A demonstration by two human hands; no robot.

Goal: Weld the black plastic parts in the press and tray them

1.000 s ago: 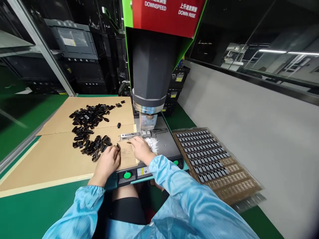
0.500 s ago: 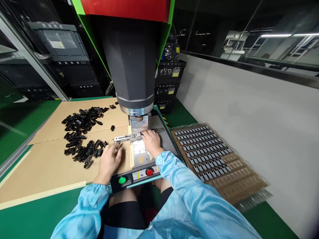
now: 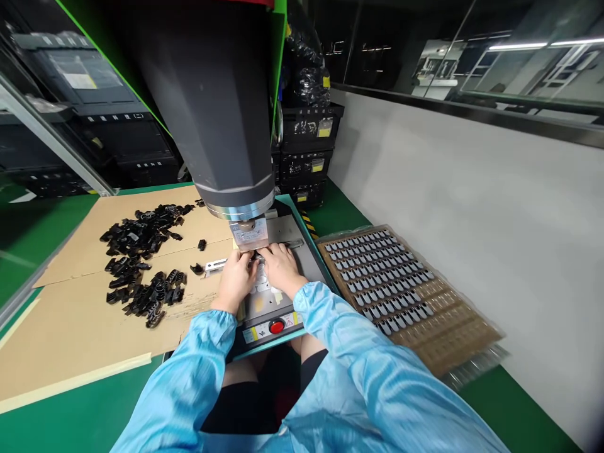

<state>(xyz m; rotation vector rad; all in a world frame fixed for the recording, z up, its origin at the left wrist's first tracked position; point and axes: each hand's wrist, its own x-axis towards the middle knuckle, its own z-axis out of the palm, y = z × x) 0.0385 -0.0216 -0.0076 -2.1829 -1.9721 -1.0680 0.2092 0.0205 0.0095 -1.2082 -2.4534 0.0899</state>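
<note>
My left hand (image 3: 237, 277) and right hand (image 3: 282, 267) meet under the press head (image 3: 250, 234), fingers curled on the metal fixture (image 3: 278, 244); whether they grip a part I cannot tell | red button (image 3: 276, 326) near me | loose black parts (image 3: 141, 258) left on cardboard (image 3: 70, 327) | filled tray (image 3: 401, 289) right

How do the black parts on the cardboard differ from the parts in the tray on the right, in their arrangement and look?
The small black plastic parts lie in a loose, tangled heap on the flat brown cardboard sheet; the small dark grey parts sit in neat rows in the brown compartment tray. The heap looks glossy black, the tray parts paler. The heap is left of the hands, the tray right. Both are untouched.
</note>
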